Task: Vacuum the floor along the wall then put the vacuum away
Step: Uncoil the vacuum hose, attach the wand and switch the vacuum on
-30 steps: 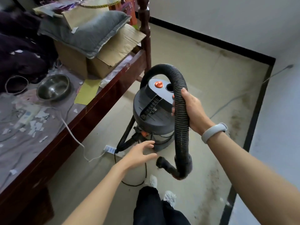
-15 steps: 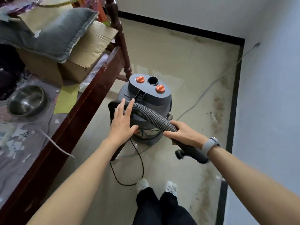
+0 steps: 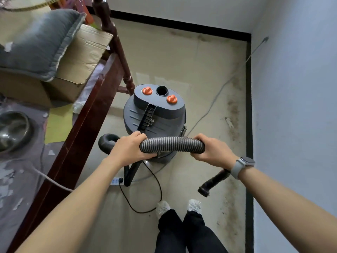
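A pale floor [image 3: 182, 57] with dark grime along the black skirting runs between the white wall [image 3: 295, 106] on the right and a dark red wooden bed frame [image 3: 76, 136] on the left. On the bed sit a cardboard box [image 3: 80, 57] with a grey cushion [image 3: 42, 42] over it, and a steel bowl [image 3: 14, 130] nearer the person. The grey canister vacuum [image 3: 156, 115] stands on the floor just beside the bed post, two orange knobs on its top. Its ribbed hose [image 3: 173, 145] stretches level in front of the canister: the left hand [image 3: 131, 150] has its fingers curled round one end of the span, the right hand [image 3: 211, 152] wraps the other. Beyond the right wrist the black nozzle [image 3: 213, 181] hangs free above the floor. A black power cord [image 3: 155, 183] loops to a white power strip [image 3: 115, 181].
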Tool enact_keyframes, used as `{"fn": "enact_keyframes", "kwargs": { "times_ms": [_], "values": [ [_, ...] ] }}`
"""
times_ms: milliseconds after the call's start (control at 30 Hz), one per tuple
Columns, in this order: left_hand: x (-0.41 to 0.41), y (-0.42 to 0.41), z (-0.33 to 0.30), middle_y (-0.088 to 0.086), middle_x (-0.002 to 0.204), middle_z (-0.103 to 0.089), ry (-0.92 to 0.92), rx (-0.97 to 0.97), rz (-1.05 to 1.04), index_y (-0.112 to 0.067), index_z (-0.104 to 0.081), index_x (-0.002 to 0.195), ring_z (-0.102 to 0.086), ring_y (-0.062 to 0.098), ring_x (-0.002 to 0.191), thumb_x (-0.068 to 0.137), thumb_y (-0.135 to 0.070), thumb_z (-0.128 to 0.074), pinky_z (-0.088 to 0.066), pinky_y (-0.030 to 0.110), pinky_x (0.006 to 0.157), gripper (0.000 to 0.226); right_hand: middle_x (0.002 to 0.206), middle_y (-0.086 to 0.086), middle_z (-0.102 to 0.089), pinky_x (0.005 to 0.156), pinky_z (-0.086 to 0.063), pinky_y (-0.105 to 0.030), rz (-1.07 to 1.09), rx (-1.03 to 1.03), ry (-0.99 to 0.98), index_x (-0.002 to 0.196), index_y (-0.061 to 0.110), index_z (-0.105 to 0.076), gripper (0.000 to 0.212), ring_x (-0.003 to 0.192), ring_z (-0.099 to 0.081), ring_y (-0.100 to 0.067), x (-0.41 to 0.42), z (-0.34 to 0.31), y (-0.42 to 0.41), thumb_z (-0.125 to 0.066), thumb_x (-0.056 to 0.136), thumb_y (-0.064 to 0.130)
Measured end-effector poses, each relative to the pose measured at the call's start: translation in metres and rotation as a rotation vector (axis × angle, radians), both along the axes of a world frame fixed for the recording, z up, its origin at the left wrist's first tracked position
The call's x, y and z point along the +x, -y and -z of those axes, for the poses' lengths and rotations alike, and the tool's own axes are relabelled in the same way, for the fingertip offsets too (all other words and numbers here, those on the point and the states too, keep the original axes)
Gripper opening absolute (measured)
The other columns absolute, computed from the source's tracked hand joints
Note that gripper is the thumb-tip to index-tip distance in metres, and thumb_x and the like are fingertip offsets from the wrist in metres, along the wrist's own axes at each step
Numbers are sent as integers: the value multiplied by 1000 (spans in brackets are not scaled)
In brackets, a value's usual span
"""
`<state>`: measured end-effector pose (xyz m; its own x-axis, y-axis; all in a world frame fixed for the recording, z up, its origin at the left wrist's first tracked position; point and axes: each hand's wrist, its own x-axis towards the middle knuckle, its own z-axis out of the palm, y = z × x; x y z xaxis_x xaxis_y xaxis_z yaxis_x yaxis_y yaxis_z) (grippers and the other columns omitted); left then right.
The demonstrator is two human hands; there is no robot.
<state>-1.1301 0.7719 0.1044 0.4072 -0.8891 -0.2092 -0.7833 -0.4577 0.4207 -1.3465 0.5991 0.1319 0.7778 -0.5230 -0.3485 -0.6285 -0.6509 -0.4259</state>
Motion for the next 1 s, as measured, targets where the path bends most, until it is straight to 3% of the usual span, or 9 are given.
{"fn": "enact_keyframes", "kwargs": {
  "times_ms": [200,333,433,500,567,633,700,867,1000],
  "values": [
    [-45,-17,-9,-11,73,-62,-365,137,-18,-37,-53,78,-61,10,74,64,-60,-71,-50,28,68,33,99,-1,-67,81,-47,-37,4,-115,101,106,18,-62,35,94,-60,-25,-26,12,4,-74,77,33],
    [-75,-20,-11,-12,74,-62,-437,99,-65,-33,-59,90,-60,7,73,67,-56,-72,-48,25,68,35,114,-10,-62,101,-38,-43,146,60,124,111,10,-63,47,114,-52,-29,-42,39,9,-82,68,14],
    [-94,-23,-8,-12,75,-61,-419,96,-76,-31,-60,98,-58,7,75,69,-54,-71,-43,22,69,39,133,-16,-47,99,-36,-33,418,419,157,122,4,-56,48,121,-43,-26,-43,47,-2,-57,77,-14],
    [-97,-29,-5,-13,76,-59,-366,96,-77,-32,-60,101,-58,9,77,69,-55,-71,-41,22,71,41,138,-21,-43,88,-42,-37,950,888,364,125,3,-52,48,112,-46,-28,-36,52,-9,-34,84,-15],
    [-95,-38,-2,-14,76,-59,-357,81,-83,-32,-60,102,-60,9,79,68,-57,-71,-45,25,75,44,141,-26,-37,79,-50,-46,1439,1296,526,134,-1,-38,43,115,-49,-38,-31,67,-8,-30,92,-3],
    [-91,-47,1,-13,78,-63,-373,61,-85,-33,-60,102,-62,9,79,63,-65,-65,-49,29,77,51,140,-30,-37,65,-56,-48,1635,1547,510,138,-9,-27,48,105,-55,-42,-25,84,-7,-37,98,18],
    [-88,-57,5,-13,82,-66,-358,47,-80,-35,-60,103,-63,7,79,58,-72,-55,-50,31,77,58,136,-29,-44,73,-54,-48,1716,1702,456,137,-10,-26,67,101,-57,-41,-18,98,-7,-49,96,37],
    [-83,-77,7,-21,81,-63,-369,76,-62,-40,-55,105,-60,-2,79,58,-73,-55,-50,23,76,58,100,-21,-63,73,-52,-46,1626,1668,330,105,-6,-54,61,85,-61,-32,0,95,-3,-61,85,52],
    [-73,-86,7,-30,75,-56,-337,126,-72,-41,-58,103,-54,-11,77,57,-73,-54,-37,4,69,56,79,-11,-54,58,-53,-32,1652,1495,425,103,3,-48,22,67,-53,-21,5,86,5,-52,93,22]
  ]
}}
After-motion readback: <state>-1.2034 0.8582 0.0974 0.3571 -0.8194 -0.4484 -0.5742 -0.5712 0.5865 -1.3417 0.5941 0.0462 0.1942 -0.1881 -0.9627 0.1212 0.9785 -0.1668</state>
